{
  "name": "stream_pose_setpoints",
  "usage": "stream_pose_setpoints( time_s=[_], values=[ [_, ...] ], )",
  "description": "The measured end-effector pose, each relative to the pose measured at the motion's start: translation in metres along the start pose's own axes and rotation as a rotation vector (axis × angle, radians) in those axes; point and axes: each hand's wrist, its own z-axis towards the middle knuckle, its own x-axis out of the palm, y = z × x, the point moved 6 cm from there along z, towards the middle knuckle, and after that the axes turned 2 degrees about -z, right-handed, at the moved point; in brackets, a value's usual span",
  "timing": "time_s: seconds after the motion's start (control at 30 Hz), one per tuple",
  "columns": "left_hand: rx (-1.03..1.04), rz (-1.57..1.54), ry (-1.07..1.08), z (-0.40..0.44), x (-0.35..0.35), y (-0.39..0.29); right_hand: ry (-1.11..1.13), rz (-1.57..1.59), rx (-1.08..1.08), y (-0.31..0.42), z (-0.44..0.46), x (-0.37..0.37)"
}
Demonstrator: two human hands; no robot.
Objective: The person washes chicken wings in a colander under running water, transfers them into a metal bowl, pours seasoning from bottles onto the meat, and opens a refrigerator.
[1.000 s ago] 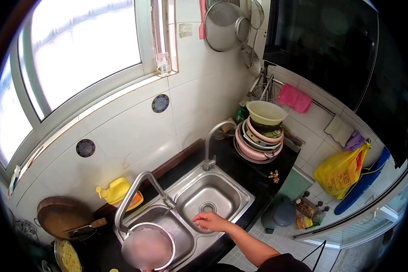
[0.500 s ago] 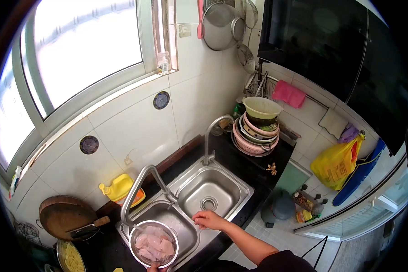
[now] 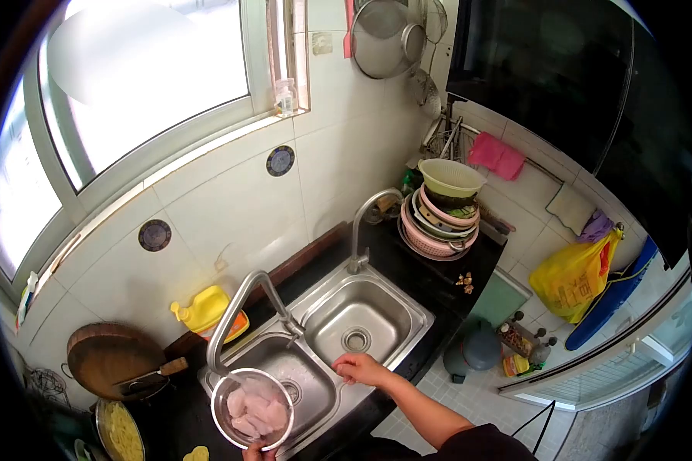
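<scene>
My left hand [image 3: 259, 452] grips the near rim of a metal bowl [image 3: 218, 415]. Pale pink pieces of raw meat [image 3: 255, 411] lie in the bowl, which is held over the left edge of the left sink basin [image 3: 313, 399]. The spout of the near faucet [image 3: 242, 307] ends right above the bowl, and water seems to run from it. Over the divider between the two basins is my right hand [image 3: 357, 369], its fingers curled in and nothing visible in them. The right sink basin [image 3: 361, 311] lies just beyond it.
A yellow jug [image 3: 207, 307] stands behind the near faucet. At left are a wok [image 3: 104, 361], a knife [image 3: 161, 370] and a pot of pale yellow pieces [image 3: 121, 434]. Stacked colanders [image 3: 430, 246] and ginger-like pieces [image 3: 465, 283] occupy the right counter.
The bowl has shifted slightly left with my left hand, showing more of the left basin and its drain. My right hand stays near the divider, fingers still curled. The view has shifted slightly.
</scene>
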Motion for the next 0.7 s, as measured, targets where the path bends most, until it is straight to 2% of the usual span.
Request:
stream_pose_setpoints(
  time_s=[0.1, 0.17, 0.27, 0.37, 0.5, 0.53, 0.57, 0.67, 0.7],
  values=[
    [0.042, 0.026, 0.022, 0.016, -0.023, 0.010, 0.001, 0.019, -0.011, -0.002, 0.002, -0.001],
    [0.091, 0.049, 0.186, -0.001, -0.002, 0.001, 0.011, 0.001, 0.015, 0.002, 0.001, 0.001],
    [0.085, 0.047, 0.069, -0.003, 0.005, -0.007, 0.008, 0.023, -0.015, -0.002, 0.006, 0.001],
    [0.067, 0.118, 0.043, -0.011, 0.007, -0.004, 0.018, -0.019, 0.005, -0.003, 0.009, 0.001],
    [0.021, -0.020, 0.040, 0.008, -0.015, 0.007, 0.031, -0.003, -0.006, -0.005, 0.015, 0.000],
    [0.038, 0.105, 0.053, 0.003, -0.009, 0.004, 0.028, 0.004, 0.015, -0.006, 0.014, 0.000],
    [0.047, 0.022, 0.077, 0.001, -0.002, 0.006, 0.026, 0.008, 0.035, -0.006, 0.015, -0.001],
    [0.050, 0.040, 0.118, -0.002, -0.001, 0.008, 0.048, -0.007, 0.026, -0.003, 0.015, -0.001],
    [0.033, 0.012, 0.067, -0.001, -0.002, 0.007, 0.048, -0.010, 0.020, -0.001, 0.015, -0.002]
  ],
)
